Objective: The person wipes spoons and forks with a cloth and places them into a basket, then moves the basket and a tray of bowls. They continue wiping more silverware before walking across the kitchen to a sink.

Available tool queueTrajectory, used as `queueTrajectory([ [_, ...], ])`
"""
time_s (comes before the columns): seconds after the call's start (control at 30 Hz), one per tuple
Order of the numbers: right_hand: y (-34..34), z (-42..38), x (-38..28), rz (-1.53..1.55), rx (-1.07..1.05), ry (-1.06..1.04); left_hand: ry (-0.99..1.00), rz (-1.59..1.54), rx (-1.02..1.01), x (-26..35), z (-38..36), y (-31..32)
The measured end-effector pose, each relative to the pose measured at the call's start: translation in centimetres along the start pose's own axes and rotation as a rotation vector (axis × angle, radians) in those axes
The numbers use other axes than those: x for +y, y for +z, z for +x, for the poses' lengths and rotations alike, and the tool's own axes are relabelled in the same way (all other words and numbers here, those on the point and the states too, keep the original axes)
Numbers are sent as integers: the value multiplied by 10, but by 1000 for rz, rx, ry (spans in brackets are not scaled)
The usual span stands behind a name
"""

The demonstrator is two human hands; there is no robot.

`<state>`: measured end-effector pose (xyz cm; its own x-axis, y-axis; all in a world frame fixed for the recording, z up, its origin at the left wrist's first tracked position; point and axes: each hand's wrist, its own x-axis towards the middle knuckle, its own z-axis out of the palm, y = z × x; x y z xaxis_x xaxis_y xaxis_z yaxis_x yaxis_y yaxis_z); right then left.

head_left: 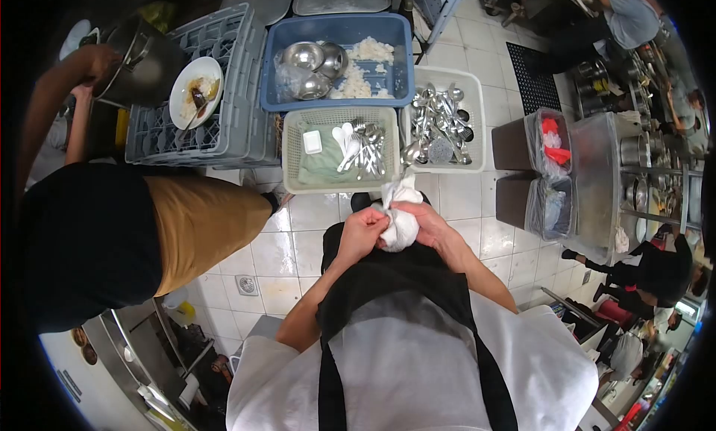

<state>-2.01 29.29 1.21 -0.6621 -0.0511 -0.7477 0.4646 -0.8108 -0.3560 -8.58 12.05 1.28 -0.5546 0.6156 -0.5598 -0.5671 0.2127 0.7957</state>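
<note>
A white cloth (400, 230) is bunched between my two hands, in front of the black apron. My left hand (363, 233) pinches the cloth's left side, fingers closed. Wrapped round its right side is my right hand (424, 221). Out of the top of the cloth sticks a metal spoon (409, 153), its bowl toward the trays. Beyond the hands, a pale basket (291, 174) holds spoons, forks, a green cloth and a small white dish. To its right, a white tub (483, 125) is heaped with metal cutlery.
A blue tub (270, 65) holds metal bowls and rice. Left of it, grey racks (242, 80) carry a plate with food scraps (200, 77). One person (89, 237) stands close on the left. Two lined bins (514, 144) stand right; other people are farther off.
</note>
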Motion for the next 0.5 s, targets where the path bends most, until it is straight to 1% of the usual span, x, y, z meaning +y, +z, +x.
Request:
queueTrajectory([
  [0.03,4,0,-1,-16,-31,50,-4,-4,3,-3,0,-5],
  [0.07,0,12,0,-20,-31,59,-41,136,18,-9,3,-11],
  [0.1,-11,34,6,-73,-11,117,-80,273,37,-18,5,-19],
  [0.13,-24,60,13,-129,5,178,-118,292,44,-29,8,-30],
  [0.17,-38,93,23,-136,-3,196,-127,283,62,-40,10,-41],
  [0.23,-61,160,45,-332,196,143,-136,231,178,-66,6,-64],
  [0.27,-67,179,47,-435,243,84,-160,237,250,-83,-2,-77],
  [0.3,-71,191,47,-538,288,20,-174,237,263,-102,-11,-91],
  [0.33,-78,193,42,-769,290,-4,-214,230,327,-122,-20,-104],
  [0.37,-107,206,47,-767,286,7,-255,223,384,-139,-32,-116],
  [0.4,-149,228,62,-899,200,29,-331,222,424,-153,-46,-125],
  [0.43,-121,211,46,-1126,269,100,-404,219,463,-169,-59,-132],
  [0.5,-53,173,9,-1579,372,300,-489,123,432,-220,-89,-144],
])
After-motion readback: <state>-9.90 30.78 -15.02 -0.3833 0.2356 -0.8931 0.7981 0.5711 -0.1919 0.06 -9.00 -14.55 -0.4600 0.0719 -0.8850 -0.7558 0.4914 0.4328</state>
